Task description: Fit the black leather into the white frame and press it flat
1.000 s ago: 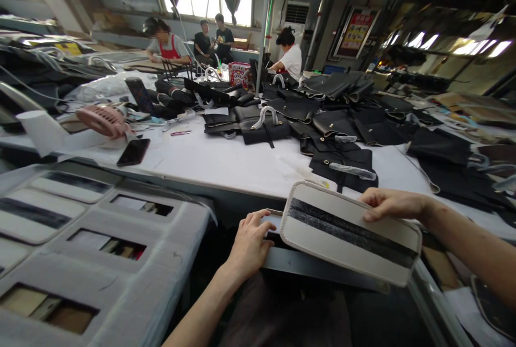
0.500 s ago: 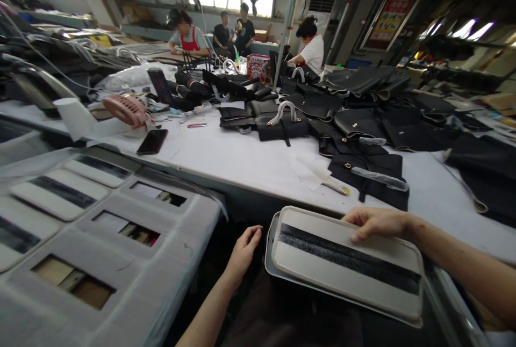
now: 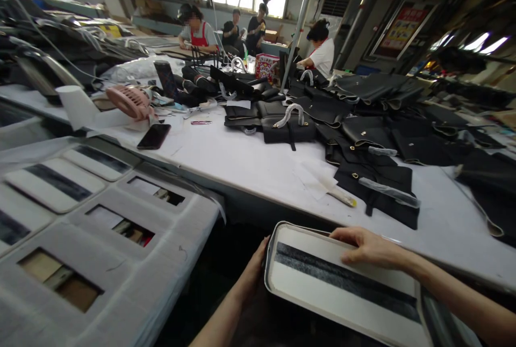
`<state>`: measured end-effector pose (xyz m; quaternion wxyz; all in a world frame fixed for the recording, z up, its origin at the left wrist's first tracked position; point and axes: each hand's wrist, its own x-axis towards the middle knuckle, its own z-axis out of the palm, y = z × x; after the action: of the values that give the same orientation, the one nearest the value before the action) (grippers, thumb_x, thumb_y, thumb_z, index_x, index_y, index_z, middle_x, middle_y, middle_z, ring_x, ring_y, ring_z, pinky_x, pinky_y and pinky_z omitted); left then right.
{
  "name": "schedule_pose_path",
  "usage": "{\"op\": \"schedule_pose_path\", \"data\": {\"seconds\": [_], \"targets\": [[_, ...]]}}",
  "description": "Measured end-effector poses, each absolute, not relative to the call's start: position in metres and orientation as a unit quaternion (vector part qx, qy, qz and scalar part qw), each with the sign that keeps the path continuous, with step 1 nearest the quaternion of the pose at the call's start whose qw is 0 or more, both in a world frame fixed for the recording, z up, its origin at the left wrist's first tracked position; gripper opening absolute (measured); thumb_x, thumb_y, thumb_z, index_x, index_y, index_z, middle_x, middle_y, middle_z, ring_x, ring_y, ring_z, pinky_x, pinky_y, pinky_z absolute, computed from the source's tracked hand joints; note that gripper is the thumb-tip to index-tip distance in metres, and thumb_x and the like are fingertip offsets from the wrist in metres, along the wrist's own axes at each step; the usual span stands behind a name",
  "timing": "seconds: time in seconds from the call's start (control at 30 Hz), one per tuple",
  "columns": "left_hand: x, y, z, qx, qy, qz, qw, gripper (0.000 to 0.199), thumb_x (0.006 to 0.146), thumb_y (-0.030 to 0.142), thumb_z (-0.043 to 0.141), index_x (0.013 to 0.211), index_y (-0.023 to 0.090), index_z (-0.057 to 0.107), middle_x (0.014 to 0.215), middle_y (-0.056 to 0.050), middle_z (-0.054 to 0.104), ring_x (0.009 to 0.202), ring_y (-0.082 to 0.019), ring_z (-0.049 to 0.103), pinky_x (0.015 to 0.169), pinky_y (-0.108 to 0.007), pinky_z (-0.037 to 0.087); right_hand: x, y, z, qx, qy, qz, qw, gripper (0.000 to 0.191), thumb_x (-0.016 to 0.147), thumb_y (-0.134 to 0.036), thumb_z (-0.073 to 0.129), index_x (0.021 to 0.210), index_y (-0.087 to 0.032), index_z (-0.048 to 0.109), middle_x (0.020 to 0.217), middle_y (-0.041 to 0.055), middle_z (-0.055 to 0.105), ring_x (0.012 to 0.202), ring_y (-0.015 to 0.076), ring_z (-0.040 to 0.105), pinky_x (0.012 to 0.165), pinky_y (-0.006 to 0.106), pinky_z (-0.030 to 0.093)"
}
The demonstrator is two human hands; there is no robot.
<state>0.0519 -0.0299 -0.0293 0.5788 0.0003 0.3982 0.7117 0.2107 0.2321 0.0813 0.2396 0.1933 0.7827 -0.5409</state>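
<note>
Right hand (image 3: 365, 247) is half-curled, thumb on the face of a black-striped white panel (image 3: 298, 288), fingers at its far edge, holding it. Panel lies within the rim of a dark-sided case (image 3: 267, 282), near the white table (image 3: 242, 159). Left hand (image 3: 256, 261) is against the case's left end; fingers mostly hidden, opening cannot be told.

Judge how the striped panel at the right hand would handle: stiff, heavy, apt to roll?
The striped panel is probably stiff: its face looks flat and uncreased. It may be light, since similar panels at left look thin. Rolling seems unlikely, given its flat shape.
</note>
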Motion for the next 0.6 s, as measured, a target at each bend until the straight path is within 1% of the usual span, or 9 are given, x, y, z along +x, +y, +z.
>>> {"op": "schedule_pose_path", "data": {"seconds": [0.1, 0.13, 0.2, 0.27, 0.3, 0.37, 0.47, 0.53, 0.6], "targets": [[0.057, -0.027, -0.016, -0.044, 0.38, 0.713, 0.588, 0.072, 0.079, 0.063, 0.056, 0.134, 0.017, 0.052, 0.132, -0.011, 0.063, 0.126, -0.025, 0.057, 0.109, -0.037, 0.042, 0.227, 0.217, 0.077, 0.167, 0.919, -0.329, 0.138, 0.047, 0.084, -0.03, 0.063, 0.129, -0.021, 0.057, 0.126, 0.0043, 0.058, 0.112, 0.0233, 0.056, 0.101, 0.035, 0.043], [0.059, -0.026, -0.013, -0.052, 0.374, 0.707, 0.597, 0.073, 0.079, 0.065, 0.055, 0.133, 0.016, 0.053, 0.13, -0.011, 0.064, 0.124, -0.026, 0.058, 0.108, -0.037, 0.042, 0.234, 0.211, 0.073, 0.148, 0.949, -0.256, 0.111, 0.046, 0.089, -0.031, 0.057, 0.134, -0.023, 0.054, 0.129, 0.0051, 0.055, 0.115, 0.0236, 0.054, 0.103, 0.039, 0.042], [0.06, -0.025, -0.008, -0.063, 0.361, 0.701, 0.612, 0.075, 0.079, 0.067, 0.053, 0.133, 0.016, 0.053, 0.127, -0.012, 0.066, 0.122, -0.026, 0.059, 0.107, -0.038, 0.043, 0.245, 0.2, 0.062, 0.105, 0.979, -0.161, 0.065, 0.047, 0.096, -0.03, 0.045, 0.143, -0.025, 0.044, 0.131, 0.0077, 0.051, 0.115, 0.0229, 0.052, 0.1, 0.042, 0.044], [0.062, -0.024, -0.007, -0.071, 0.353, 0.701, 0.616, 0.078, 0.077, 0.069, 0.052, 0.133, 0.014, 0.053, 0.123, -0.013, 0.067, 0.119, -0.028, 0.061, 0.106, -0.039, 0.045, 0.253, 0.189, 0.048, 0.087, 0.989, -0.121, 0.016, 0.049, 0.1, -0.027, 0.038, 0.148, -0.027, 0.035, 0.129, 0.0091, 0.049, 0.111, 0.021, 0.051, 0.095, 0.04, 0.046], [0.063, -0.024, -0.008, -0.075, 0.352, 0.7, 0.617, 0.079, 0.077, 0.07, 0.052, 0.132, 0.013, 0.054, 0.122, -0.014, 0.068, 0.118, -0.028, 0.061, 0.105, -0.04, 0.045, 0.255, 0.184, 0.042, 0.085, 0.99, -0.108, -0.011, 0.049, 0.101, -0.024, 0.035, 0.149, -0.027, 0.033, 0.13, 0.009, 0.047, 0.112, 0.0204, 0.049, 0.096, 0.039, 0.046], [0.064, -0.022, -0.009, -0.08, 0.346, 0.695, 0.625, 0.081, 0.076, 0.071, 0.053, 0.132, 0.013, 0.054, 0.123, -0.014, 0.067, 0.118, -0.029, 0.061, 0.105, -0.041, 0.045, 0.257, 0.174, 0.032, 0.096, 0.99, -0.08, -0.061, 0.048, 0.102, -0.024, 0.035, 0.15, -0.027, 0.031, 0.136, 0.0077, 0.044, 0.119, 0.0209, 0.044, 0.1, 0.04, 0.042], [0.065, -0.02, -0.012, -0.08, 0.335, 0.701, 0.625, 0.08, 0.077, 0.069, 0.052, 0.135, 0.014, 0.051, 0.127, -0.013, 0.065, 0.121, -0.029, 0.059, 0.11, -0.041, 0.042, 0.251, 0.159, 0.031, 0.12, 0.984, -0.066, -0.112, 0.048, 0.102, -0.03, 0.039, 0.149, -0.024, 0.031, 0.146, 0.0051, 0.036, 0.132, 0.0217, 0.033, 0.107, 0.04, 0.033], [0.064, -0.018, -0.013, -0.065, 0.313, 0.71, 0.627, 0.081, 0.078, 0.069, 0.051, 0.136, 0.013, 0.05, 0.129, -0.014, 0.064, 0.126, -0.029, 0.056, 0.113, -0.042, 0.038, 0.243, 0.15, 0.039, 0.097, 0.985, -0.075, -0.124, 0.051, 0.102, -0.031, 0.04, 0.151, -0.022, 0.028, 0.152, 0.0048, 0.029, 0.139, 0.023, 0.025, 0.111, 0.04, 0.027], [0.063, -0.017, -0.015, -0.045, 0.287, 0.714, 0.637, 0.082, 0.078, 0.07, 0.049, 0.136, 0.013, 0.051, 0.131, -0.015, 0.063, 0.13, -0.03, 0.052, 0.116, -0.044, 0.035, 0.233, 0.144, 0.048, 0.015, 0.993, -0.06, -0.096, 0.056, 0.103, -0.033, 0.039, 0.154, -0.019, 0.023, 0.157, 0.005, 0.02, 0.145, 0.0256, 0.015, 0.116, 0.04, 0.017]]}}
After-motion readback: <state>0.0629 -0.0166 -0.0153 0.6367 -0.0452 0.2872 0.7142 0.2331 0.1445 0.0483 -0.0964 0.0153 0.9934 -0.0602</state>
